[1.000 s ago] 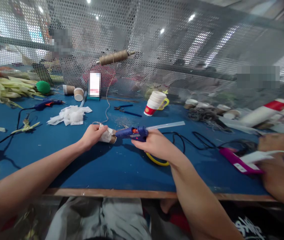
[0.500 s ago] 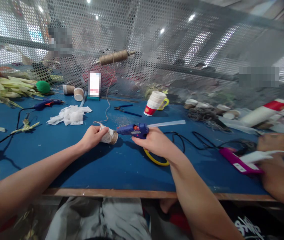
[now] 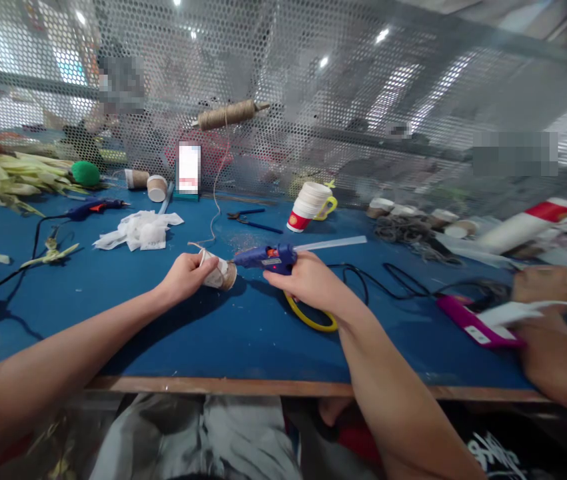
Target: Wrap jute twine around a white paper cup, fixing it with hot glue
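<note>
My left hand (image 3: 186, 275) grips a small paper cup (image 3: 220, 275) lying on its side, its far end wrapped in twine. From this cup a strand of twine (image 3: 217, 193) runs up to a spool (image 3: 226, 115) at the mesh. My right hand (image 3: 308, 280) is closed round a blue glue gun (image 3: 266, 258), with a clear glue stick (image 3: 336, 244) poking out of its back. The gun's nozzle meets the cup's side near the twine. Under my right hand shows a yellow ring-shaped handle (image 3: 308, 319), partly hidden.
Behind the blue table (image 3: 263, 353) stands a perforated metal screen (image 3: 293, 80). Pliers (image 3: 256, 220), stacked paper cups (image 3: 308, 207), white cloth pieces (image 3: 138, 230) and another glue gun (image 3: 96, 207) lie around. A purple power strip (image 3: 478, 322) sits by another person's arm (image 3: 553, 347).
The glue gun has shifted very slightly left along the cup, and the cup has turned a little in my left hand. The rest looks the same.
</note>
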A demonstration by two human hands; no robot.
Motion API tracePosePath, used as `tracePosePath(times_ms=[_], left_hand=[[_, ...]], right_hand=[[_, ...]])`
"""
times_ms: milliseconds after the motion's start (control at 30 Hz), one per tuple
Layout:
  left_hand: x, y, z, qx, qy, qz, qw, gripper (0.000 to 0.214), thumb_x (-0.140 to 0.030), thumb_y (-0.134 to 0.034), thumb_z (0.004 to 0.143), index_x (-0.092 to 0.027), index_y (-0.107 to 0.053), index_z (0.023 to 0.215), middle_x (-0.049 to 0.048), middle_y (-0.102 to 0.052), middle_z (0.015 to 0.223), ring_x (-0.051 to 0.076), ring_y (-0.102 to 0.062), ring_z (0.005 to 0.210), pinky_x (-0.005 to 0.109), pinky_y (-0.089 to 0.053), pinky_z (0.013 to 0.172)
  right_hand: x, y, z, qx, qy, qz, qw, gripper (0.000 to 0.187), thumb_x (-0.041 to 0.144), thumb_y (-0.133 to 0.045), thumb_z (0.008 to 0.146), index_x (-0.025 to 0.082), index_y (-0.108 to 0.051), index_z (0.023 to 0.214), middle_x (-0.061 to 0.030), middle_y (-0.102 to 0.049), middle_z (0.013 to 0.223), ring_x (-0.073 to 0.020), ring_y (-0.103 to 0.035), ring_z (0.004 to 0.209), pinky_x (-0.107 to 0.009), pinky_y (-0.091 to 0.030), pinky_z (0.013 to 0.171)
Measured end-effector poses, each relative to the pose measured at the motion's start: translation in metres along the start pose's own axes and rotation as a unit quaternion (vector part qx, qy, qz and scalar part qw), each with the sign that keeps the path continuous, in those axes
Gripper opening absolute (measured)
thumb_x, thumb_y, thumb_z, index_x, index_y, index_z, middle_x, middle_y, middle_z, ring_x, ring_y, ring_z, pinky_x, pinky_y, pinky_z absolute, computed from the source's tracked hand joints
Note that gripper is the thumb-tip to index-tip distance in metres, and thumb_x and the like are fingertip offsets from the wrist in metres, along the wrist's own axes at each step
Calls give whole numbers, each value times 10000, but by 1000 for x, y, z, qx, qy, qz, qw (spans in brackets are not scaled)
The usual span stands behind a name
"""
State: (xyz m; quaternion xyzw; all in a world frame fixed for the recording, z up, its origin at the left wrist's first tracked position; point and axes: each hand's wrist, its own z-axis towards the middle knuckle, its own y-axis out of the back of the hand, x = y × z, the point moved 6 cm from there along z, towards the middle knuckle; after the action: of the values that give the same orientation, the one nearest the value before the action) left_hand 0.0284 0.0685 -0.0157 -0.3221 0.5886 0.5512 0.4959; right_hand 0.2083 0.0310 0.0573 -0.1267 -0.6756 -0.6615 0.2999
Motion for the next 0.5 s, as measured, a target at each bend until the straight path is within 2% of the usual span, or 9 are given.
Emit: tracePosePath(times_ms=[267,500], left_hand=[[0,2,0,-9,-14,15,1000,393,-459,-472,723,-123,-565,542,-21,-443,463,87,-356,454,201,-265,439],[0,2,0,-13,-6,-19,1000,348,-442,-528,696,-127,-607,572,-6,-504,467,111,-423,469,207,-315,444]], right_hand=[[5,2,-4,3,12,-10,1000,295,286,-507,696,195,-382,445,36,-439,362,-88,-418,355,-226,-345,417],[1,1,-1,2,1,5,1000,267,296,-506,694,197,-388,476,39,-442,371,-93,-430,350,-226,-351,406]])
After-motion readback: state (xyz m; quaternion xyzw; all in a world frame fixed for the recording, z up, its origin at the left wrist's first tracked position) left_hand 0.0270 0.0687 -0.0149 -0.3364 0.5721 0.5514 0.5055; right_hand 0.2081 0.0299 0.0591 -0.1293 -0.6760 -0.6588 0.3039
